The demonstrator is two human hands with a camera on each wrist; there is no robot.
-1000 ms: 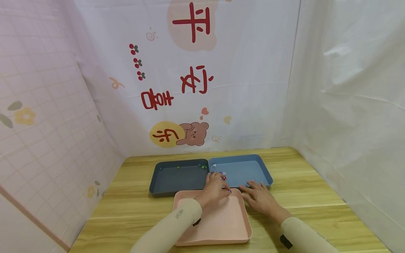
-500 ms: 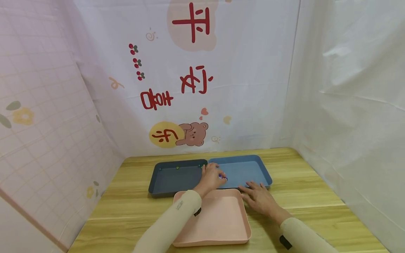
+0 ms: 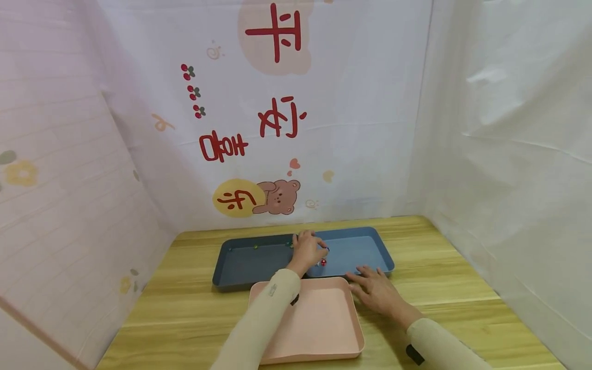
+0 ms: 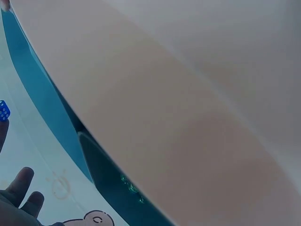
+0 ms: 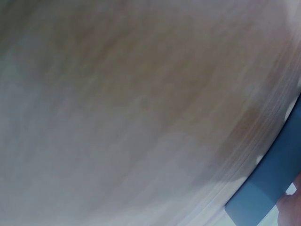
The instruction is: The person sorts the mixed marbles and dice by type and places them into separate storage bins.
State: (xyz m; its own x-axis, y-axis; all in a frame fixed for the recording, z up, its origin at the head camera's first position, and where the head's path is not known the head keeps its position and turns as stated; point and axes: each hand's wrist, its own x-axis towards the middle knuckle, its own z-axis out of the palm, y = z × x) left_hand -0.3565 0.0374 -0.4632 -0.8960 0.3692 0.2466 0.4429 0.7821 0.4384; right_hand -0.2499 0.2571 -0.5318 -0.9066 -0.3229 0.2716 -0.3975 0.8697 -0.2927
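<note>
My left hand [image 3: 307, 252] reaches over the left end of the light blue tray [image 3: 356, 231]. Between thumb and forefinger it pinches a blue die [image 4: 3, 111] with white pips, seen at the edge of the left wrist view; its other fingers are spread. Just below that hand, a red die [image 3: 324, 262] lies in the light blue tray, with a paler die beside it, partly hidden by the hand. My right hand [image 3: 376, 291] rests with relaxed fingers at the near rim of the same tray, holding nothing.
Left of the light blue tray stands a dark grey-blue tray [image 3: 245, 283] with several small green dice [image 3: 256, 247]. In front is a pink tray [image 3: 319, 329] under my left forearm. White patterned cloth [image 3: 361, 128] walls in the wooden table [image 3: 185, 308].
My left hand has moved from the pink tray's far edge, forward into the light blue tray, and now holds a blue die there. The right hand stays in place.
</note>
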